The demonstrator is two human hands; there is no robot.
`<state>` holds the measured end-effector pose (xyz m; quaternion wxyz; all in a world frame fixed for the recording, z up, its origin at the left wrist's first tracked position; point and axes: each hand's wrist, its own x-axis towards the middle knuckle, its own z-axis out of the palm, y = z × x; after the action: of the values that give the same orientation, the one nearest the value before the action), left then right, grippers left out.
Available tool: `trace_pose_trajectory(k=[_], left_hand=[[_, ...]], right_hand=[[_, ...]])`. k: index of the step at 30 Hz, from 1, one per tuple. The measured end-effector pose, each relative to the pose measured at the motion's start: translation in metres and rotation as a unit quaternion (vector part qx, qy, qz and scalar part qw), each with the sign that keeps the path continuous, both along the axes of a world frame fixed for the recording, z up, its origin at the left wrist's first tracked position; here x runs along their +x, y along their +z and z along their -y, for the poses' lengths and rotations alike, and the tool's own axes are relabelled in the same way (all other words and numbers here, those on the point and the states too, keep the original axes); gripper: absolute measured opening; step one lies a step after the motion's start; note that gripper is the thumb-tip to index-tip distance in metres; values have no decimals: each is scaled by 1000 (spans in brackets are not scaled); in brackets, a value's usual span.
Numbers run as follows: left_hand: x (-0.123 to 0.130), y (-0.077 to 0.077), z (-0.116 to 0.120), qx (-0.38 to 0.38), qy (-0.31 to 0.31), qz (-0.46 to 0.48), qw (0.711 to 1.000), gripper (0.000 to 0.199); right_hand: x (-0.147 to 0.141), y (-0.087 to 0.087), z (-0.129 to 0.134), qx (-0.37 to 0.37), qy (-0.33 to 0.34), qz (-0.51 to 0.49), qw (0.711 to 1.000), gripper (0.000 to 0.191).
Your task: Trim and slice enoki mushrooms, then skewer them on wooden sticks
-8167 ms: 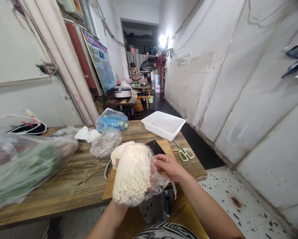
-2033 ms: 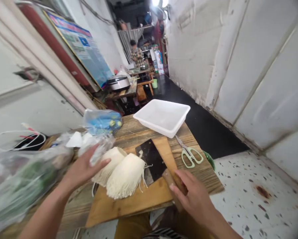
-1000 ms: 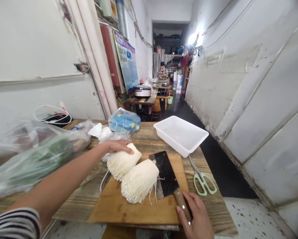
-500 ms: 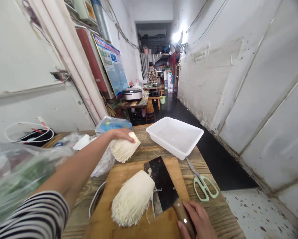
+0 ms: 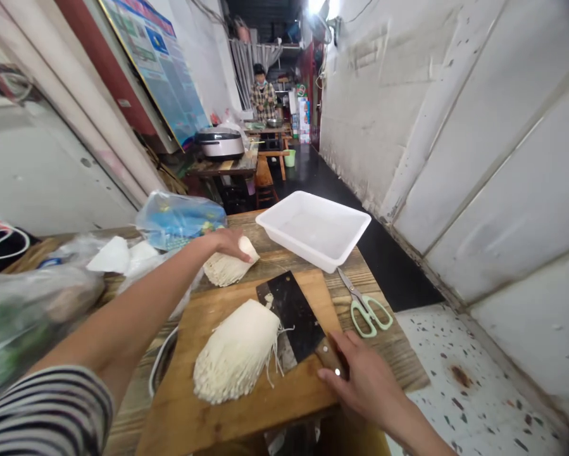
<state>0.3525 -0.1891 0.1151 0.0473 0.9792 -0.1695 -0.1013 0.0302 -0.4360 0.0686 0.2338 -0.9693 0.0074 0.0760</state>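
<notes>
"Well, what has altered at the cutting board (image 5: 208,424)?"

"Within the last second the left hand (image 5: 231,243) has taken the held bunch (image 5: 226,271) of white enoki off it, to a spot beyond the board's far edge. Whether it touches the table (image 5: 402,361) cannot be told."

"Bearing on the work?"

"The remaining bunch (image 5: 237,354) is the only one on the board, base end just beside the cleaver (image 5: 293,313). In my judgement, the two are now being handled apart."

"Fingers?"

"Left: thumb and fingers pinching the held bunch at its base end. Right hand (image 5: 360,373): thumb and fingers either side of the cleaver's handle, by the board's right edge. How firmly they close, I cannot tell."

"Count?"

"Bunches, two: one on the board, one beyond it. Cleaver, one, flat on the board. White tray (image 5: 307,250), one, beyond the board's far right corner. Scissors (image 5: 359,294), one pair, right of the board. Blue-filled bag (image 5: 177,218), one, beyond the board to the left"
</notes>
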Motion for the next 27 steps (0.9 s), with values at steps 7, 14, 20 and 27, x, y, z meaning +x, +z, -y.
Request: trace_pose_trajectory(k=[7, 14, 20, 27], left_hand=[[-158, 18, 3, -97, -59, -23, 993, 92], [-217, -9, -4, -63, 13, -64, 996, 120], [-201, -25, -2, -124, 45, -57, 990, 117], [-190, -39, -19, -186, 65, -48, 979, 76]], right_hand=[[27, 15, -19, -98, 3, -47, 994, 44], [32, 19, -13, 45, -19, 17, 999, 37], [9, 35, -14, 21, -27, 60, 998, 40], [-20, 31, -2, 160, -124, 169, 965, 60]])
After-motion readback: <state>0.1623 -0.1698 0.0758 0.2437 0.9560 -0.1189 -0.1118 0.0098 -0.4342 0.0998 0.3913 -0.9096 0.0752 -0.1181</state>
